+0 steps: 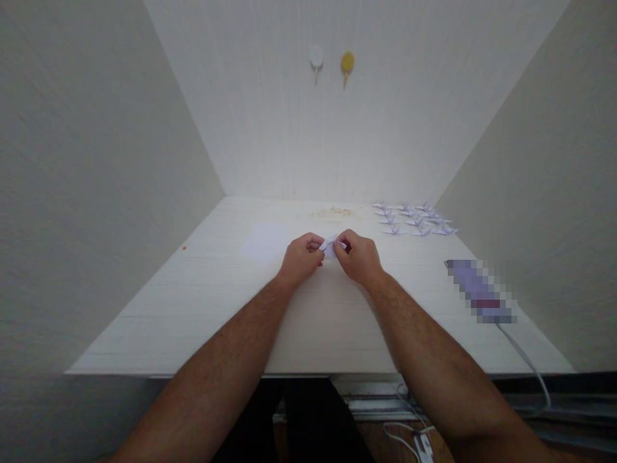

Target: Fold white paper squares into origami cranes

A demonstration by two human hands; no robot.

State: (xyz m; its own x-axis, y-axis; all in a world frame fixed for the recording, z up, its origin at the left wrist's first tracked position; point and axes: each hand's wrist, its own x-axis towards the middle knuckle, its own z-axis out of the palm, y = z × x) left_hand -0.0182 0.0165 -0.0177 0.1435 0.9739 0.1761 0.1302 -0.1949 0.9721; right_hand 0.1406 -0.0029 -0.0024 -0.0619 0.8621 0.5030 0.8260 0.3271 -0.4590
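Both of my hands meet at the middle of the white table [202, 308]. My left hand [301, 257] and my right hand [359, 256] are closed in a pinch on a small folded piece of pale lilac paper [330, 246], held between the fingertips just above the tabletop. Most of the paper is hidden by my fingers. A flat pale sheet of paper [265, 243] lies on the table just left of my left hand.
Several small folded paper cranes [415, 220] lie in rows at the back right. A blurred-out flat object [479, 290] with a white cable [525, 360] lies near the right edge. Two round wall hooks, white [316, 58] and yellow [347, 63], hang on the back wall. Walls close in on three sides.
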